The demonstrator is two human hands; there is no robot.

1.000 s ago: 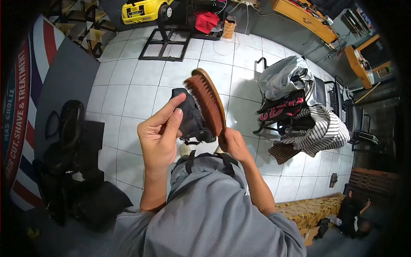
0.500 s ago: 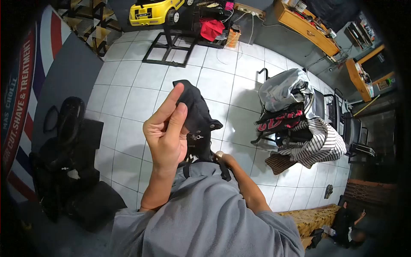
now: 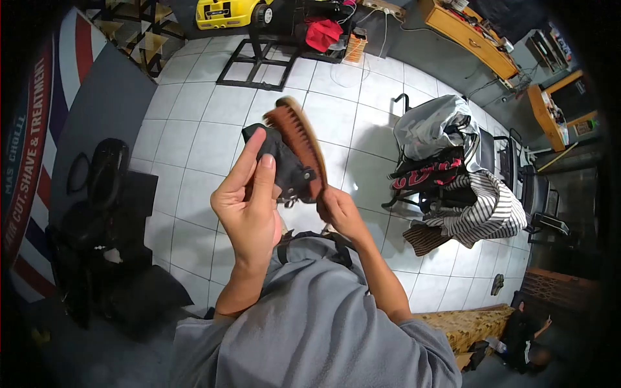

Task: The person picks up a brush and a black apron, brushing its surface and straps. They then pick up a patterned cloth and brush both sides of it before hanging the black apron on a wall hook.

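While the left hand (image 3: 249, 207) holds a black shoe (image 3: 283, 169) up over the tiled floor (image 3: 200, 123), its fingers lie pressed together along the near side of the shoe, the forefinger stretched up toward the dark upper edge. A small metal eyelet or stud shows on the shoe's flank, with a bit of strap or lace hanging just beneath it; the blur makes it hard to say which. Laid against the far side of the shoe is a wooden brush (image 3: 299, 145), its reddish-brown bristles turned toward the black material and touching it, its pale wooden back facing away. The brush slants from upper left to lower right, and its lower end runs into the right hand (image 3: 339, 213), which is closed around the handle.

Both forearms rise from grey sleeves (image 3: 323, 323) at the bottom of the view. To the right, well apart from the hands, stands a chair (image 3: 453, 168) heaped with clothes: a silvery cover on top, a red-and-black garment, a striped cloth trailing to the floor. At the left is a black barber chair (image 3: 103, 194) beside a wall with red, white and blue stripes (image 3: 32, 149). A yellow toy car (image 3: 233, 13) sits at the top edge, near a black metal frame (image 3: 255, 61) lying on the tiles.
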